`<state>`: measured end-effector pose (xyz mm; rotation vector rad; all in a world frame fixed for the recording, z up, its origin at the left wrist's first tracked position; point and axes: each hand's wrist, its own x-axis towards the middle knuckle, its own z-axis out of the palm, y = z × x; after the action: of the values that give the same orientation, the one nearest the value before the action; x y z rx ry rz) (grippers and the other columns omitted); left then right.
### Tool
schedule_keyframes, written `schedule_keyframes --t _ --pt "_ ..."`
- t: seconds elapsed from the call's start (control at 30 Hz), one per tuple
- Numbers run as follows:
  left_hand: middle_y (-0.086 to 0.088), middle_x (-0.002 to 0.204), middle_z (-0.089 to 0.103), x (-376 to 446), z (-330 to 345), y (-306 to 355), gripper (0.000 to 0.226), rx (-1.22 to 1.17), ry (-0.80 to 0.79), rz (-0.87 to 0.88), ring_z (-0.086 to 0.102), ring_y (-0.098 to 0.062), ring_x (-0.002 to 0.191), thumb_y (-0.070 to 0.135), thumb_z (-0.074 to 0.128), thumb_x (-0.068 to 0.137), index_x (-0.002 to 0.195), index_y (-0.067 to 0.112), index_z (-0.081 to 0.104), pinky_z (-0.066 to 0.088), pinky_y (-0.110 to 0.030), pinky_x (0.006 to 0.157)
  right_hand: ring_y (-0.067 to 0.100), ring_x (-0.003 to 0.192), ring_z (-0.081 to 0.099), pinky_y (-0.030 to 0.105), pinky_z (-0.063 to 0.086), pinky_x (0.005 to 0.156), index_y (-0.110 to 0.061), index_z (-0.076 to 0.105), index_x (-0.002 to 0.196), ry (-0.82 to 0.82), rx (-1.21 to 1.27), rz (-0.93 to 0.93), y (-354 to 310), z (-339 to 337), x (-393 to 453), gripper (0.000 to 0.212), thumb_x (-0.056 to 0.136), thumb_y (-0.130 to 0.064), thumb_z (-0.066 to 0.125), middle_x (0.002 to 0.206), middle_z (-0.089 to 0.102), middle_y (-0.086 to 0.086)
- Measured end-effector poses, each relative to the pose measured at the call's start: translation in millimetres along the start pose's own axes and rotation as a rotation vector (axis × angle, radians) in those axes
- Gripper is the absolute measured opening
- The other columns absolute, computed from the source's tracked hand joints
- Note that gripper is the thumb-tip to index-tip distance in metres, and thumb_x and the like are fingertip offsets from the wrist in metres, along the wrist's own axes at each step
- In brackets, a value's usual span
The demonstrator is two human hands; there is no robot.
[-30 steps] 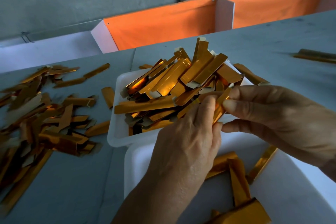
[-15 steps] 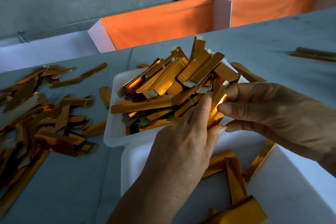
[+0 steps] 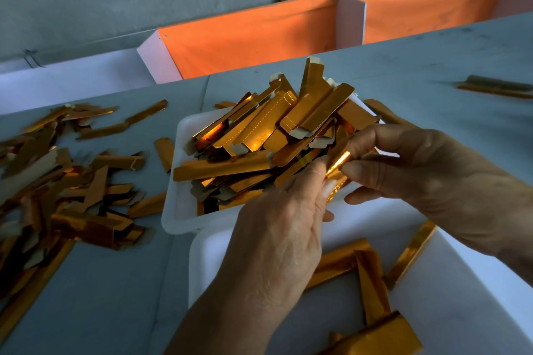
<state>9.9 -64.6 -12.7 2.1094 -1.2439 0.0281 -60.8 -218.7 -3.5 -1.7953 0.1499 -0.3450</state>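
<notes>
Nearest, a white tray [image 3: 202,262] holds a few folded strips [image 3: 372,282]. Just past its far rim, the left hand [image 3: 282,228] and right hand [image 3: 427,170] both pinch one gold strip [image 3: 338,164] between their fingertips. It stands tilted, close against a heaped second tray [image 3: 180,204]. A loose pile [image 3: 72,187] lies to the left on the table [image 3: 115,297], with orange cloth [image 3: 259,37] beyond. The grip and its place are much as they were a second ago.
</notes>
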Motion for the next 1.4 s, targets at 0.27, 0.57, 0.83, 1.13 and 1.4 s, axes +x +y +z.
schedule_keyframes --t 0.27,0.57,0.83,1.13,1.4 --pt "0.01 0.103 0.069 -3.4 -4.4 4.0 0.053 -0.007 -0.001 -0.038 0.063 0.0 0.093 0.045 0.025 0.09 0.134 0.027 0.049 0.053 -0.022 0.078 0.013 0.076 0.069 0.034 0.06 0.07 -0.023 0.068 0.076 0.053 -0.145 -0.04 2.8 6.7 1.4 0.017 0.064 -0.033 0.062 0.081 0.071 -0.002" --pt "0.003 0.091 0.071 -2.2 -3.2 -2.1 0.026 0.063 0.206 0.066 0.066 -0.005 0.081 0.011 0.061 0.089 0.114 0.01 0.068 0.054 -0.016 0.069 0.01 0.08 0.071 0.035 0.06 0.071 -0.019 0.069 0.086 0.005 -0.154 -0.067 1.8 12.3 -2.3 0.027 0.067 -0.037 0.06 0.086 0.073 -0.001" --pt "0.014 0.084 0.054 -3.5 -2.8 -4.4 0.024 -0.153 0.196 0.037 0.055 0.001 0.082 0.022 0.048 0.096 0.101 0.012 0.069 0.042 -0.005 0.066 0.016 0.068 0.071 0.023 0.054 0.055 -0.025 0.062 0.098 -0.004 -0.096 -0.061 -5.9 -2.0 -1.8 0.022 0.077 -0.028 0.057 0.078 0.073 0.0" --pt "0.007 0.093 0.056 -2.3 -3.7 -7.8 0.021 -0.031 0.304 0.098 0.055 -0.003 0.087 0.023 0.056 0.093 0.103 0.012 0.071 0.049 -0.009 0.068 0.022 0.056 0.069 0.022 0.054 0.051 -0.01 0.068 0.086 -0.021 0.146 0.102 -5.3 -0.9 -0.3 0.023 0.066 -0.019 0.062 0.066 0.07 0.014" --pt "0.008 0.104 0.051 -5.3 -11.5 -6.4 0.048 -0.073 0.158 0.122 0.055 -0.003 0.093 0.049 0.053 0.083 0.116 0.017 0.064 0.048 -0.012 0.074 0.019 0.052 0.066 0.019 0.052 0.047 -0.007 0.068 0.085 -0.029 0.298 0.135 -5.4 -3.3 -2.0 0.024 0.063 -0.018 0.065 0.063 0.068 0.015"
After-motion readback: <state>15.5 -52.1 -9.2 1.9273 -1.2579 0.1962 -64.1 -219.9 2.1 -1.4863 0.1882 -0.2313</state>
